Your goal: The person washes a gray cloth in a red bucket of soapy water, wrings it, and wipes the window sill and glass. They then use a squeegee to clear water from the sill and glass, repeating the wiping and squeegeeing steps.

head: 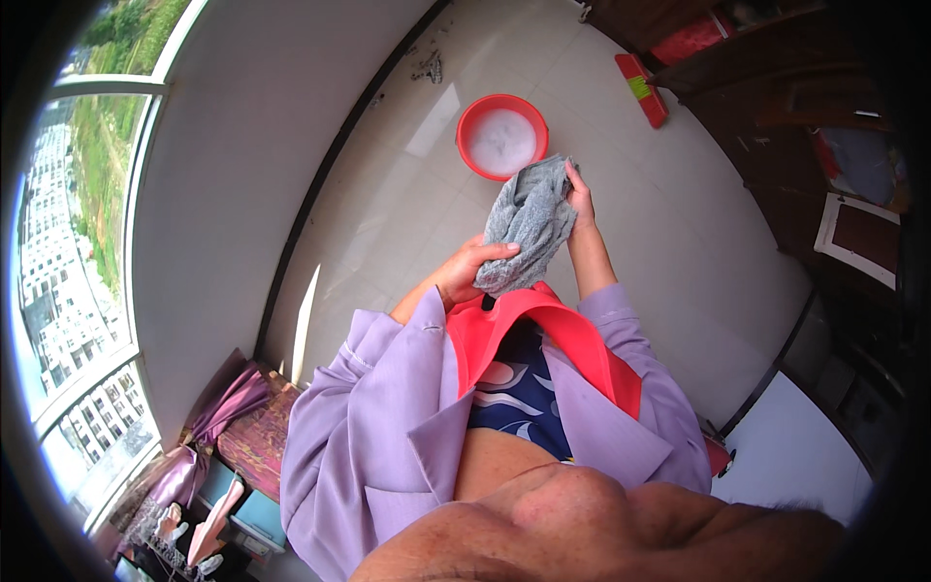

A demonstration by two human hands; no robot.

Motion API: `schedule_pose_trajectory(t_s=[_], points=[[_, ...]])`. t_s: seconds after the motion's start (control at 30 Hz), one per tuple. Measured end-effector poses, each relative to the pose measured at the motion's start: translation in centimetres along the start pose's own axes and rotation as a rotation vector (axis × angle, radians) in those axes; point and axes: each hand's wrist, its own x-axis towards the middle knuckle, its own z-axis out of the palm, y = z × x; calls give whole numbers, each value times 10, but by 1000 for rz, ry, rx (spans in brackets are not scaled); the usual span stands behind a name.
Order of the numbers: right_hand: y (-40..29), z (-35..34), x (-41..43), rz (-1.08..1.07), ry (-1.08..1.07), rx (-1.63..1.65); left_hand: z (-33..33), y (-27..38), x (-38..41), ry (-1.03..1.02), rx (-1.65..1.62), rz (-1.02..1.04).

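Note:
A grey cloth [527,225], crumpled and folded, is held between my two hands in front of my chest. My left hand [464,270] grips its lower left end, thumb lying on top. At the cloth's upper right edge, my right hand [580,195] has hold of it, with some fingers hidden behind the fabric. Just beyond the cloth, a red plastic bucket [462,149] stands on the tiled floor, with whitish, foamy liquid [502,140] inside. The cloth's top overlaps the bucket's near rim in the view; whether they touch I cannot tell.
A red broom head with yellow-green bristles [641,91] lies by dark wooden shelving [727,58] at the upper right. Dark debris [429,67] is on the floor near the wall [247,131]. Windows, a purple curtain [233,396] and a patterned, cloth-covered piece of furniture [258,436] are at left.

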Motion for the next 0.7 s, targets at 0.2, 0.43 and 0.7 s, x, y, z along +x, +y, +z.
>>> schedule_pose_trajectory(t_s=[0.2, 0.43, 0.7], points=[[-58, 83, 5, -471, 132, -415, -3, -3, 46, 109, -199, -60], [-39, 129, -38, -1038, -509, -1624, -13, 12, 96, 83, -464, 278], [-49, 131, -33, -815, -569, -1315, -1, 36, 108, 40, -297, 283]])
